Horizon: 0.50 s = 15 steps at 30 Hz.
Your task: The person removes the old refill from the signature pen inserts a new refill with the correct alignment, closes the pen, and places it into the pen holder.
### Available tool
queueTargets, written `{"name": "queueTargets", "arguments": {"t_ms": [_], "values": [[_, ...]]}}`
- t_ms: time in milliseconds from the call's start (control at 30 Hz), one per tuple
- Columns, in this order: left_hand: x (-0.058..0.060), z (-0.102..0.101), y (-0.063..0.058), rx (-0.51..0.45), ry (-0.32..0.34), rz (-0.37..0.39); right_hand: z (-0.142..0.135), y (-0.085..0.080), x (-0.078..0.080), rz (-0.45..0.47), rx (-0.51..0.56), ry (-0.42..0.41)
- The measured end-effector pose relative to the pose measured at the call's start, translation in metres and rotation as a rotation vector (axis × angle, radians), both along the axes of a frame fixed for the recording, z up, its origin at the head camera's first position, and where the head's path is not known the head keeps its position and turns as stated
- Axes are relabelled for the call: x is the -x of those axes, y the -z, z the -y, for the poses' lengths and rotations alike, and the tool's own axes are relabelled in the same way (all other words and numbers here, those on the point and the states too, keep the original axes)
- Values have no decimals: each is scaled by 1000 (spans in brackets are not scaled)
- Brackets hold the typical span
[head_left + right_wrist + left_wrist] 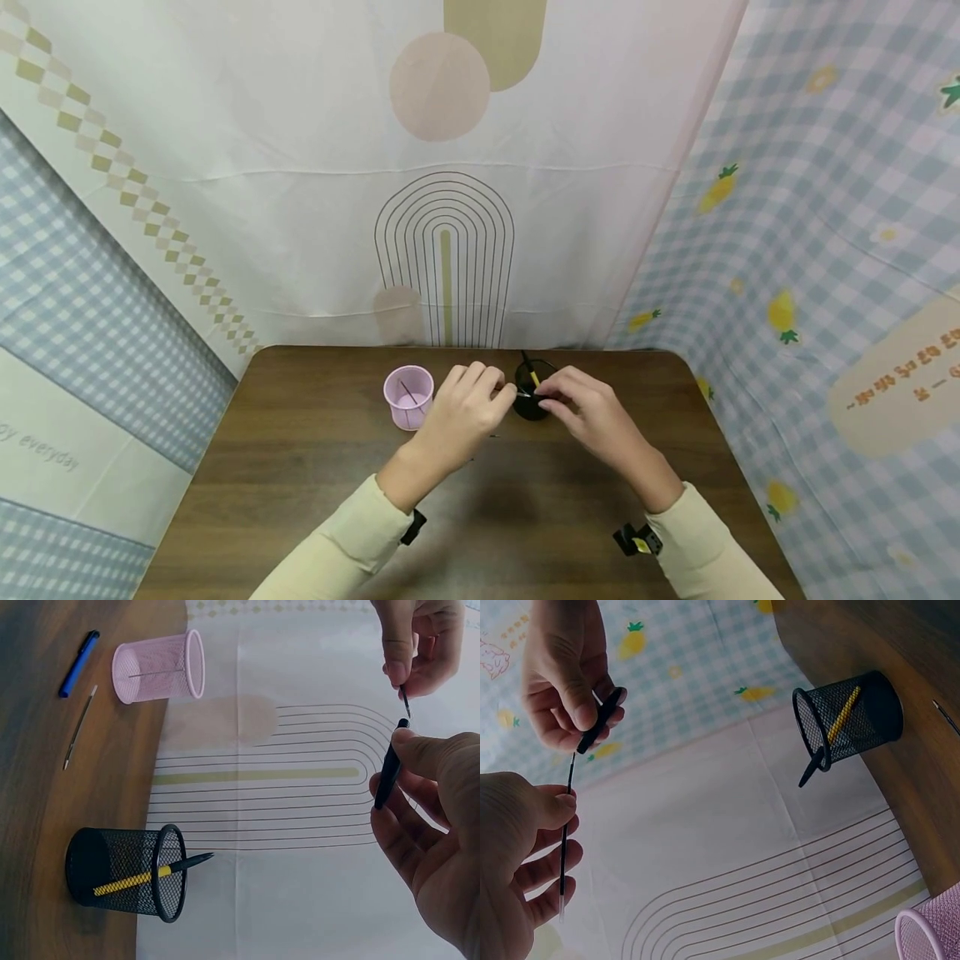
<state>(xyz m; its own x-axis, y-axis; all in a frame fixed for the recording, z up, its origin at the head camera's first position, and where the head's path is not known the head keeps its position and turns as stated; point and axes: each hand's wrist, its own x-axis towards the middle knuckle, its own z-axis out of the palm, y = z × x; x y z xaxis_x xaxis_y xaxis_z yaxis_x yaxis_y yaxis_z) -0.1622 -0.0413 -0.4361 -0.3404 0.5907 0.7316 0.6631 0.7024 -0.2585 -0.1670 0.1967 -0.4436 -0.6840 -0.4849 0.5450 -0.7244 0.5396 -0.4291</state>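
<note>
My left hand (467,408) pinches a slim pen refill (565,840) with a dark ink tube and a pale end, its tip pointing at my right hand (592,408). Between thumb and fingers, the right hand holds a short, tapered black pen piece (388,771). Whether that piece is a cap or part of a barrel I cannot tell. In both wrist views the refill's tip is very close to the end of the black piece. Both hands are raised near the black mesh cup (124,847), where a yellow pen (127,883) with a black end leans.
A pink mesh cup (408,412) stands left of the hands, with a thin stick-like refill (156,673) inside. On the brown table (300,500) lie a blue pen (79,664) and a loose refill (80,727). Fabric curtains (300,250) hang behind and beside the table.
</note>
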Motion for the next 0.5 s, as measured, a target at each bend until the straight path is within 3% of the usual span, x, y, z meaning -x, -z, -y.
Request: {"name": "queueTargets", "arguments": {"t_ms": [500], "values": [[-2, -7, -2, 45, -18, -26, -2, -3, -1, -48, -35, 4]]}}
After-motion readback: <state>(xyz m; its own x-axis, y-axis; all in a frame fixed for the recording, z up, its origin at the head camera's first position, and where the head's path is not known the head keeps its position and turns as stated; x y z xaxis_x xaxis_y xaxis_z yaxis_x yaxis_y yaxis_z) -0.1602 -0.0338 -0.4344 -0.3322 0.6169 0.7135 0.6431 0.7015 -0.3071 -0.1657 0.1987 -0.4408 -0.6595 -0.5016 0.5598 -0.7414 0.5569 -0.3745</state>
